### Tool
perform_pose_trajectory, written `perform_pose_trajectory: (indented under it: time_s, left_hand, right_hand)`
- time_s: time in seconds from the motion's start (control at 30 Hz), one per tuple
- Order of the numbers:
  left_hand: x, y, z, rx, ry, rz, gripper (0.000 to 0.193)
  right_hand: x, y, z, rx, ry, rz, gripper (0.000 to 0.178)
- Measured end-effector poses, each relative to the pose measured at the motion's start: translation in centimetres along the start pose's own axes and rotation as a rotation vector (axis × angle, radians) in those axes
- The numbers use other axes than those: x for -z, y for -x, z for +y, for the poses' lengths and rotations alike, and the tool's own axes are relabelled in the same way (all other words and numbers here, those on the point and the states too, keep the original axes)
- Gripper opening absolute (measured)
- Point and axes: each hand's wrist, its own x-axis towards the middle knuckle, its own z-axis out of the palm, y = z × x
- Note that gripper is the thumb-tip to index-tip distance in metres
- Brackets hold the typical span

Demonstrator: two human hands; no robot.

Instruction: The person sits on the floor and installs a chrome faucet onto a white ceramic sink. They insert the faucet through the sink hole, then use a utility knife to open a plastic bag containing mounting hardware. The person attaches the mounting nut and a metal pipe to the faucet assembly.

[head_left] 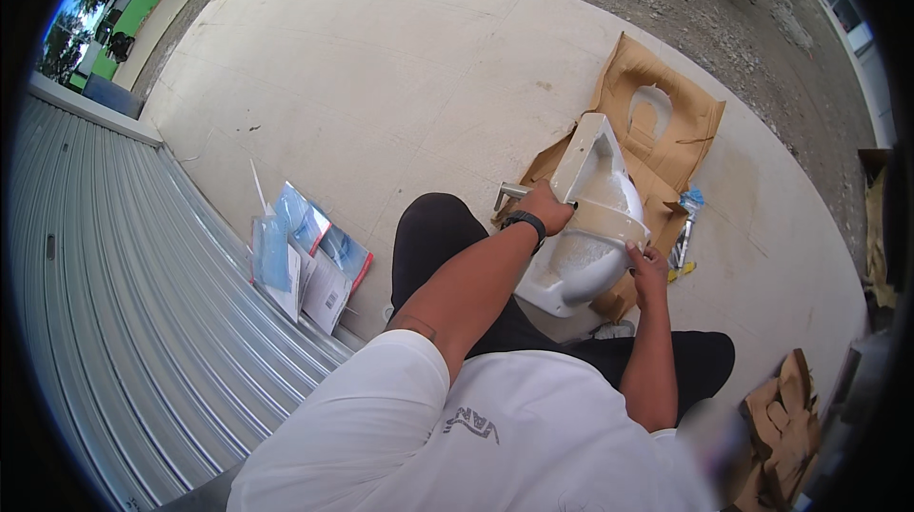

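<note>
A white ceramic sanitary piece (577, 269), like a washbasin with its hollow underside up, lies in front of my knees, partly on brown cardboard. My left hand (550, 208), with a black watch at its wrist, is closed over the piece's left side. From that fist a silvery metal tool (511, 192) with a bent end sticks out to the left; a small dark tip shows at the other side. I cannot make out the tool's exact kind. My right hand (649, 270) grips the ceramic's right rim between thumb and fingers.
Opened cardboard (687, 122) with a U-shaped cut-out lies beyond the ceramic. Blue-and-clear plastic packets and papers (309, 250) lie at left beside a corrugated metal shutter (124, 274). A plastic-wrapped metal item (684, 226) and a yellow-handled tool (682, 271) sit at right, near torn cardboard (785, 417).
</note>
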Motion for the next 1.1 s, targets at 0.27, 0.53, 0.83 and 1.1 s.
perform_pose_trajectory:
  time_s: [0.27, 0.53, 0.83, 1.1]
  left_hand:
    - [1.5, -0.6, -0.6, 0.075, 0.043, -0.046, 0.063]
    - [1.6, -1.4, -1.9, 0.179, 0.07, -0.068, 0.068]
    - [-0.8, 1.0, 1.6, -0.12, 0.031, -0.126, 0.071]
    - [0.5, 4.4, 4.8, -0.282, -0.099, -0.071, 0.065]
  right_hand:
    - [-1.2, -1.0, -0.2, -0.025, 0.046, -0.011, 0.048]
    - [-2.2, -1.7, -1.2, -0.054, 0.153, -0.03, 0.053]
    - [1.0, -2.3, -0.2, -0.198, -0.076, 0.091, 0.068]
    - [2.4, -0.3, 0.9, -0.066, -0.282, 0.073, 0.051]
